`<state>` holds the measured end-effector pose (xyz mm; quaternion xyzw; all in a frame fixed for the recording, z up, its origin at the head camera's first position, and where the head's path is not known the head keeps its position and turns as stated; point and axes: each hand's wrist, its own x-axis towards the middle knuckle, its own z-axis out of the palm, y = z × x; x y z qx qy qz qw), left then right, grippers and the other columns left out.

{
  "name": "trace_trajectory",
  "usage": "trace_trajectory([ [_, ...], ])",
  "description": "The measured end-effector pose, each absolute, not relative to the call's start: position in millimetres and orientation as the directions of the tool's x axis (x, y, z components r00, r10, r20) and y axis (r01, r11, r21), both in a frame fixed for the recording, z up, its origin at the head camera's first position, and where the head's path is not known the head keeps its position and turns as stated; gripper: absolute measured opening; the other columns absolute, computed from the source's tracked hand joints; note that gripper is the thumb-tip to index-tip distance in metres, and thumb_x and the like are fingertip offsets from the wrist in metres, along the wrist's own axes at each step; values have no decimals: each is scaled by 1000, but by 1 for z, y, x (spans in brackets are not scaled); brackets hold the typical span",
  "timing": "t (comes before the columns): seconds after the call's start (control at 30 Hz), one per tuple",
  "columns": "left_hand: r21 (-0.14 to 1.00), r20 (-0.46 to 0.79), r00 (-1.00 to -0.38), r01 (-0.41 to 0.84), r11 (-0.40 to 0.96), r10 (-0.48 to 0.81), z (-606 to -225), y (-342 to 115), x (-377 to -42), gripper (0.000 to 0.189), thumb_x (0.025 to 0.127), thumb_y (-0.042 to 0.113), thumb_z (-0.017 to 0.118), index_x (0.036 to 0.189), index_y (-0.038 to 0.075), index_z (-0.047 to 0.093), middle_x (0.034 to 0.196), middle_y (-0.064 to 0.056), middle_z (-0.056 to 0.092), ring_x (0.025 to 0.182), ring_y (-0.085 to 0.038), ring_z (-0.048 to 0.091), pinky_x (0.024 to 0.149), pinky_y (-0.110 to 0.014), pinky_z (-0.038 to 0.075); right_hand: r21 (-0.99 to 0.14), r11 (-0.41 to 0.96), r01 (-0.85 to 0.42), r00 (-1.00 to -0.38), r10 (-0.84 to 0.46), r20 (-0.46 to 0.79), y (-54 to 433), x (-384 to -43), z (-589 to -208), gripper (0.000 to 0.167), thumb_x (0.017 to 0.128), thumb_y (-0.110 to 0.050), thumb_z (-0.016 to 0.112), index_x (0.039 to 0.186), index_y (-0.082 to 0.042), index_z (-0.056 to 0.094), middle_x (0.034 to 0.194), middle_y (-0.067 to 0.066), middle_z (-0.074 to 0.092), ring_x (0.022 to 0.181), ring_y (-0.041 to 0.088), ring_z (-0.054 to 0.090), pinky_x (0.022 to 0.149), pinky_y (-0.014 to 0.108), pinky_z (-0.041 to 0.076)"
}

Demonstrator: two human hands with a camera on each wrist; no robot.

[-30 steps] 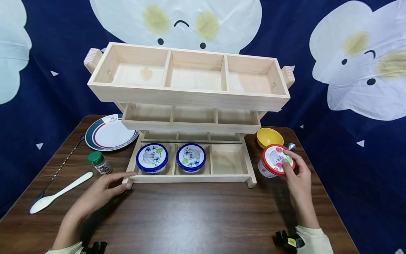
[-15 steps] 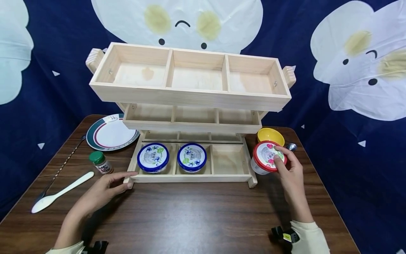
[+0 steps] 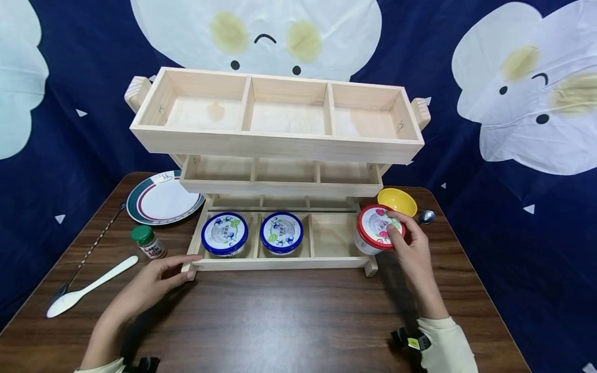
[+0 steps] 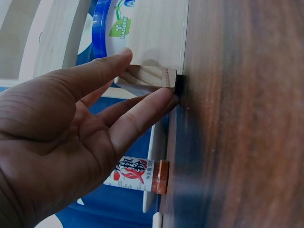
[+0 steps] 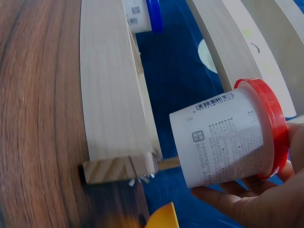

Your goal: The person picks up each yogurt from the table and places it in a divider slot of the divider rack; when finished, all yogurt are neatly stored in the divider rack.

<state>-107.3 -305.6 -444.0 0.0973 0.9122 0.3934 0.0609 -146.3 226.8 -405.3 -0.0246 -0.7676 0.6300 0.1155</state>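
Note:
A tub with a red lid (image 3: 377, 224) and a strawberry-like print is in my right hand (image 3: 414, 258), which holds it tilted above the right end of the wooden rack's lowest tray (image 3: 284, 263). The right wrist view shows the tub's white side (image 5: 218, 137) raised off the wood, with fingers beneath it and by the lid. My left hand (image 3: 151, 285) pinches the rack's front left foot (image 4: 147, 78) between thumb and fingers. Two blue-lidded tubs (image 3: 225, 233) sit in the tray's left and middle compartments. Nothing stands in its right compartment (image 3: 333, 235).
Two upper tiers (image 3: 280, 142) of the rack overhang the lowest tray. To the left lie a plate (image 3: 165, 199), a green-capped spice jar (image 3: 148, 242), a white spoon (image 3: 93, 285) and a long twisted-handle spoon (image 3: 95, 243). At right are a yellow bowl (image 3: 397, 201) and a metal spoon (image 3: 426, 217).
My right hand has carried the red-lidded tub leftward, from beside the rack to over the lowest tray's right edge. The left hand has stayed on the foot.

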Motion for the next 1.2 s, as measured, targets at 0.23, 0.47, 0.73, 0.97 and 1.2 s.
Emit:
trace_trajectory([
  [0.23,730,-41,-975,120,672,219,-445,-305,-107,36,105,16,75,140,9,73,137,-14,72,118,-12,60,91,-22,47,-955,250,-158,-971,134,196,214,-153,-410,34,112,-9,59,144,2,61,142,17,58,115,20,55,90,16,51],
  [0.47,733,-34,-973,132,667,230,-446,-306,-107,36,104,16,75,140,10,74,138,-15,72,119,-10,60,91,-21,48,-967,207,-146,-979,107,171,198,-159,-415,33,111,-6,59,143,2,63,147,17,58,118,21,54,93,17,50],
  [0.73,722,-31,-972,139,678,232,-446,-307,-108,36,104,16,75,140,10,74,138,-14,72,119,-9,60,92,-21,48,-979,146,-140,-984,87,154,183,-165,-420,33,111,-5,59,143,0,63,141,16,59,116,21,56,90,19,52],
  [0.97,730,-49,-973,118,673,224,-446,-307,-109,36,105,17,75,140,10,74,137,-13,72,118,-11,60,92,-24,48,-985,121,-126,-989,67,134,174,-169,-419,34,112,-9,59,144,-3,63,140,16,59,112,21,57,84,20,53],
  [1.2,731,-36,-972,132,670,231,-446,-307,-109,36,105,16,75,140,10,74,137,-13,72,120,-11,60,93,-24,48,-986,117,-119,-989,72,128,168,-174,-423,34,109,-5,60,143,-1,64,138,17,60,112,20,57,86,21,52],
])
